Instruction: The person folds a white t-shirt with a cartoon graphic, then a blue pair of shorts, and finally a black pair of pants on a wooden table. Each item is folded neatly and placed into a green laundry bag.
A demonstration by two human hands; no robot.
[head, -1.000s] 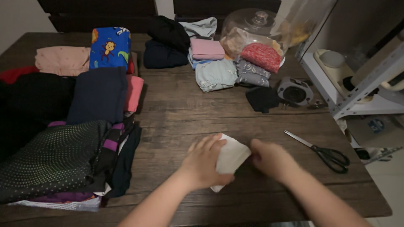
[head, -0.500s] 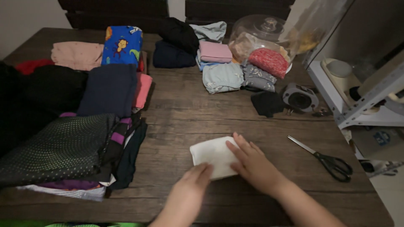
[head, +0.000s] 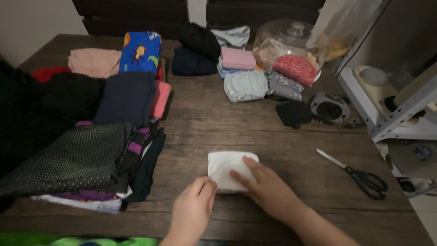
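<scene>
Pressing flat on a folded white cloth [head: 230, 168], the right hand [head: 268, 189] lies open with its fingers spread across the cloth's right half, gripping nothing. Left hand [head: 193, 209] sits at the cloth's lower left edge, fingers curled loosely and touching the hem; whether it pinches the fabric cannot be told. Cloth rests on the wooden table [head: 282, 141], between a stack of folded dark garments [head: 86, 159] to the left and black-handled scissors [head: 362, 175] well apart to the right.

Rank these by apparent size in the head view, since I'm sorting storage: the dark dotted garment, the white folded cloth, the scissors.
1. Dark dotted garment, clearly largest.
2. White folded cloth and scissors: they span alike, so unranked; the cloth covers more area.
</scene>
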